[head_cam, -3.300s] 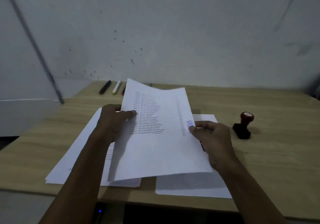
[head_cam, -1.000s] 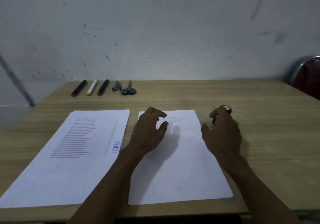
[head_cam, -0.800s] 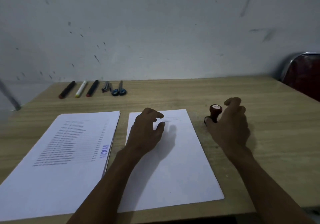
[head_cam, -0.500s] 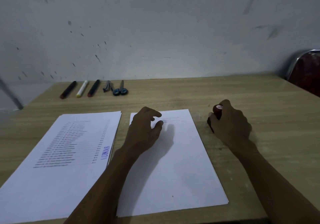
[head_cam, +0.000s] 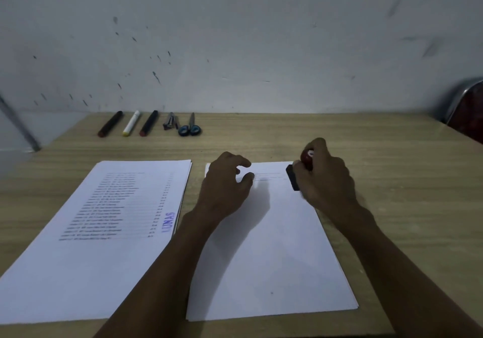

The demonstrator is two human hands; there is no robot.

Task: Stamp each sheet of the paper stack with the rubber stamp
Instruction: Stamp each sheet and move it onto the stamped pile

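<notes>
Two piles of white paper lie on the wooden table. The left pile shows printed lines and a blue stamp mark near its right edge. The right pile has only faint lines at its top. My right hand grips the rubber stamp, red knob up and black base over the top right corner of the right pile. My left hand rests on the top of that pile with its fingers loosely curled, holding nothing.
At the back left of the table lie three markers, a small dark tool and blue-handled scissors, close to the wall. A chair back shows at the far right. The table's front edge runs just below the piles.
My right hand took hold of the stamp beside the right pile and carried it left onto the pile's top right corner. My left hand stayed on the sheet.
</notes>
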